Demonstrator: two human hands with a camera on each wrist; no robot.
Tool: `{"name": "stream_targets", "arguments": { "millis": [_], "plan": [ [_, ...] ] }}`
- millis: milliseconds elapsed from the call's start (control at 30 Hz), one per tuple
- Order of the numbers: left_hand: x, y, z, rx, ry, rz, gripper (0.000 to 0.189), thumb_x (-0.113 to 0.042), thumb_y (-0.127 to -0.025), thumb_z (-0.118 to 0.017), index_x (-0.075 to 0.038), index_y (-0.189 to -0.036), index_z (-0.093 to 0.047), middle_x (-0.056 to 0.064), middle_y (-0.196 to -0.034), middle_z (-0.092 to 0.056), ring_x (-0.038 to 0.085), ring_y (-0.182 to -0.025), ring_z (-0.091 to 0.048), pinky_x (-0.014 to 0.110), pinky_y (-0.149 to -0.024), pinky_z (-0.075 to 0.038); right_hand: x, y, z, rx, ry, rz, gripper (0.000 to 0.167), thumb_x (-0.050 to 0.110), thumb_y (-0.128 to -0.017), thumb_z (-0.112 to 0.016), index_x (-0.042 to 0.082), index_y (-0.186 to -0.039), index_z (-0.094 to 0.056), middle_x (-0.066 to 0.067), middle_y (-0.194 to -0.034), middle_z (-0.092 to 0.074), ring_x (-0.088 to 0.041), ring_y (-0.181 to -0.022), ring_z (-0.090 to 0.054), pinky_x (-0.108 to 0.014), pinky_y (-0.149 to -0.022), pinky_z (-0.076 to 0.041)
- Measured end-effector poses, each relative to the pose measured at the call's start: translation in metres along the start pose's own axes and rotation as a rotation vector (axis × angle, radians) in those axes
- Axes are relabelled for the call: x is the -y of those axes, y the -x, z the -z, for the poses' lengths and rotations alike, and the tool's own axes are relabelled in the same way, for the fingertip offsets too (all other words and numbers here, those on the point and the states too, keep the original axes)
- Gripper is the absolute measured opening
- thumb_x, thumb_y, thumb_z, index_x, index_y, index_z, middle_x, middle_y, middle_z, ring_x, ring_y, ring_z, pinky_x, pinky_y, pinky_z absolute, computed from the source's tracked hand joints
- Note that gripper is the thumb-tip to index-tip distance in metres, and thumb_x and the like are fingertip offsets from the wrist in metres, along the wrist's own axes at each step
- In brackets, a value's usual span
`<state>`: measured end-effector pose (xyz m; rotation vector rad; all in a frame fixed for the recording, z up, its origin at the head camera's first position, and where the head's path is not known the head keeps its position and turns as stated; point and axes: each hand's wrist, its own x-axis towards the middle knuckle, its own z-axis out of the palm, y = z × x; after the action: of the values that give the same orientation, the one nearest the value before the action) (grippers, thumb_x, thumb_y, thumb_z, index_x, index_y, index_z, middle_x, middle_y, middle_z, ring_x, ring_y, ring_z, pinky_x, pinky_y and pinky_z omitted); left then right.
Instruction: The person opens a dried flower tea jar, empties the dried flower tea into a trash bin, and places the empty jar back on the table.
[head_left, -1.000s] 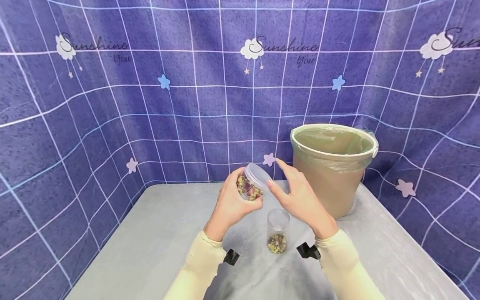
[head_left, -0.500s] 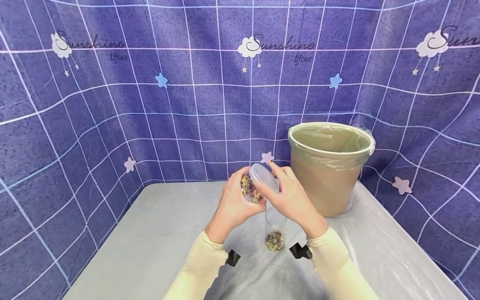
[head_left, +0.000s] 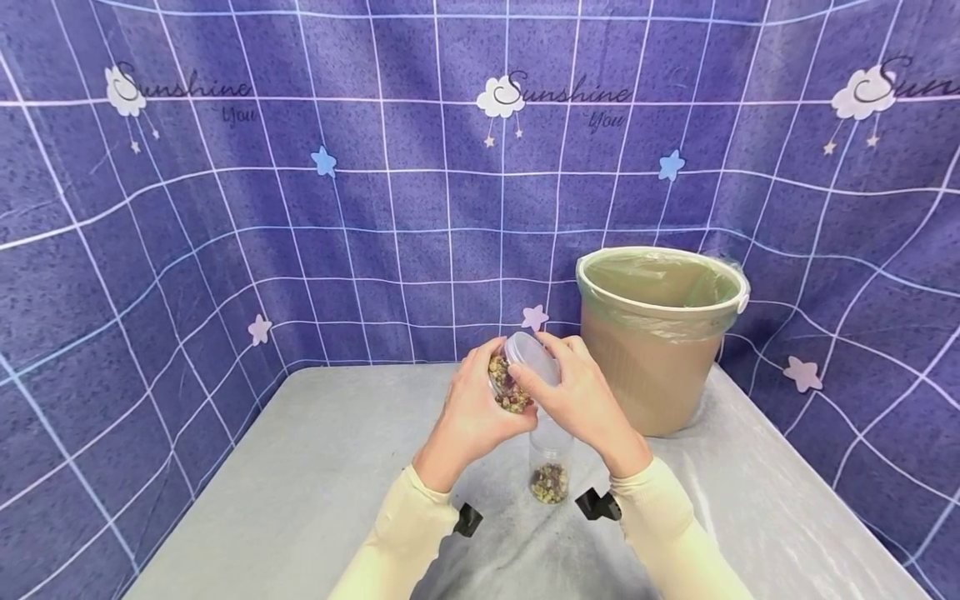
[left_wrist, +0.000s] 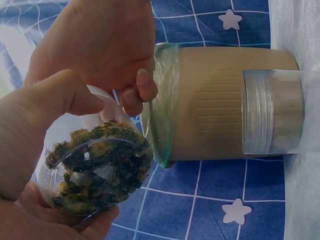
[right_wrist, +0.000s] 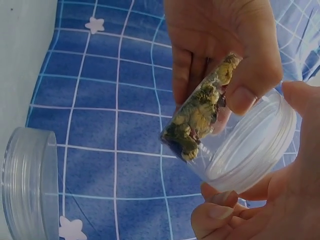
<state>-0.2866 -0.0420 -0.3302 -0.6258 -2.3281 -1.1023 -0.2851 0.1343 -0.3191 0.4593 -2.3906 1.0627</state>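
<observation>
The left hand (head_left: 474, 402) grips a tilted jar (head_left: 513, 402) of dried flowers (right_wrist: 200, 117) above the bench (head_left: 337, 467), and the right hand (head_left: 581, 387) holds its lid (head_left: 536, 353). They hide bits of both. Another jar (head_left: 551, 477) stands below; the hands cover some of its top, and the left wrist view cuts off its bottom.

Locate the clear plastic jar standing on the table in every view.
Head: standing jar in the lower half, slightly right of centre.
Left wrist: standing jar at the right edge, near mid-height.
Right wrist: standing jar bottom left, cut off.
Shared landmark: the held jar of dried flowers.
</observation>
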Motion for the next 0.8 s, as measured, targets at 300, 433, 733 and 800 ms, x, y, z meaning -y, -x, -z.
{"name": "stream_targets", "arguments": {
  "millis": [300,433,733,800],
  "plan": [
    [-0.0062,0.0042,0.0047,0.026,-0.036,-0.013,0.104,-0.029,-0.064,-0.091,-0.004,-0.151,-0.041,0.014,-0.143,-0.054,0.031,-0.129,-0.052,0.047,-0.106,-0.047,0.0061,0.0020,-0.0030,-0.048,-0.012,0.014,0.067,0.061,-0.090,-0.068,0.012,-0.135,-0.063,-0.007,-0.111,-0.056,-0.021,-0.089,-0.056,-0.036,-0.077,-0.048],
    [-0.0065,0.0036,0.0034,0.021,-0.076,-0.027,0.115,-0.039,-0.061,-0.097,-0.002,-0.152,-0.038,0.017,-0.146,-0.051,0.034,-0.134,-0.049,0.049,-0.110,-0.045,0.0077,0.0022,-0.0030,-0.064,-0.005,0.018,0.066,0.060,-0.089,-0.069,0.011,-0.134,-0.064,-0.007,-0.109,-0.056,-0.022,-0.088,-0.055,-0.037,-0.077,-0.048],
    [-0.0036,0.0041,-0.0027,-0.089,-0.171,-0.099,0.097,-0.037,-0.061,-0.096,0.001,-0.137,-0.051,0.015,-0.129,-0.061,0.032,-0.120,-0.059,0.045,-0.105,-0.049,0.0091,0.0040,-0.0065,-0.070,0.002,0.003,0.066,0.063,-0.088,-0.070,0.011,-0.130,-0.065,-0.006,-0.106,-0.054,-0.020,-0.086,-0.055,-0.035,-0.075,-0.048],
    [-0.0035,0.0045,-0.0035,-0.107,-0.174,-0.104,0.090,-0.033,-0.061,-0.095,0.000,-0.134,-0.053,0.014,-0.125,-0.063,0.031,-0.117,-0.060,0.043,-0.103,-0.050,0.0096,0.0046,-0.0067,-0.078,0.001,0.008,0.066,0.062,-0.088,-0.071,0.011,-0.129,-0.066,-0.006,-0.104,-0.055,-0.021,-0.085,-0.055,-0.036,-0.074,-0.048]
  ]
}}
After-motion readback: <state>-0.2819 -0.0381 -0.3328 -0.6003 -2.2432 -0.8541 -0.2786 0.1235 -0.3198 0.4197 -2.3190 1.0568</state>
